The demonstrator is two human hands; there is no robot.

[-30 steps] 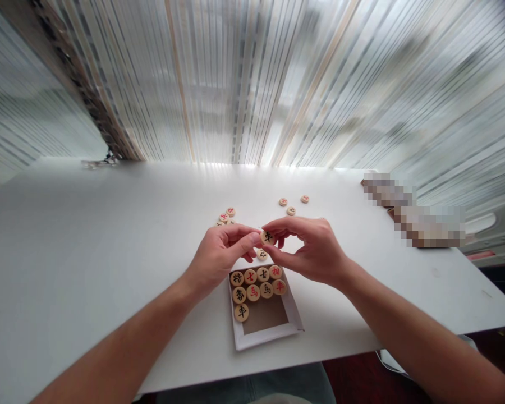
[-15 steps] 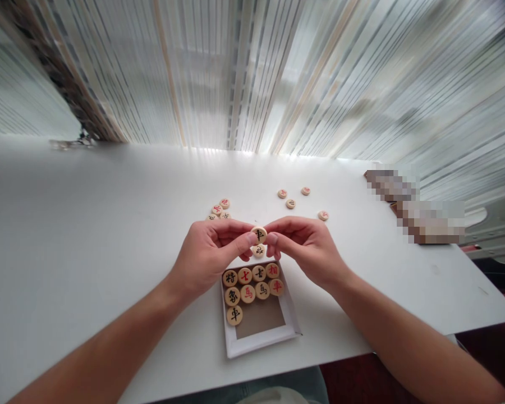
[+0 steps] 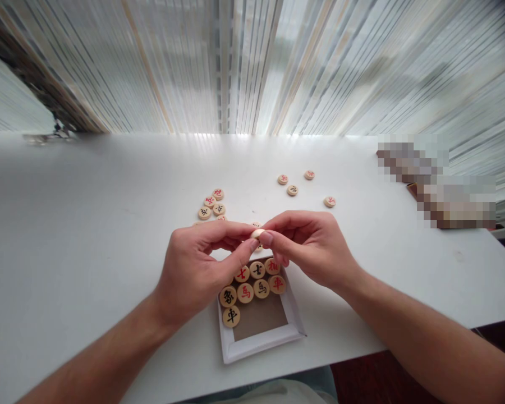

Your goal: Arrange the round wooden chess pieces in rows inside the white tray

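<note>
Above the far edge of a white box (image 3: pixel 265 343), my left hand (image 3: pixel 202 264) and my right hand (image 3: pixel 307 241) pinch one round wooden chess piece (image 3: pixel 258 233) between their fingertips. It is tilted, so its marked face does not show. Inside the box lie several pieces in rows, among them a black-marked piece (image 3: pixel 231 316) alone at the left of the nearest row and a red-marked piece (image 3: pixel 277 284) at the right. My left hand covers the box's far left corner. Another piece (image 3: pixel 258 247) is partly hidden behind my fingers.
Several loose pieces (image 3: pixel 209 201) lie in a cluster on the white table (image 3: pixel 88 224) beyond my left hand. More pieces (image 3: pixel 292 191) are scattered beyond my right hand. Two blurred-out objects (image 3: pixel 450 202) sit at the far right. Striped curtains (image 3: pixel 235 67) hang behind the table.
The held piece has tipped, and its black-marked face no longer shows. The view has shifted slightly, and my left hand now covers the box's far left piece.
</note>
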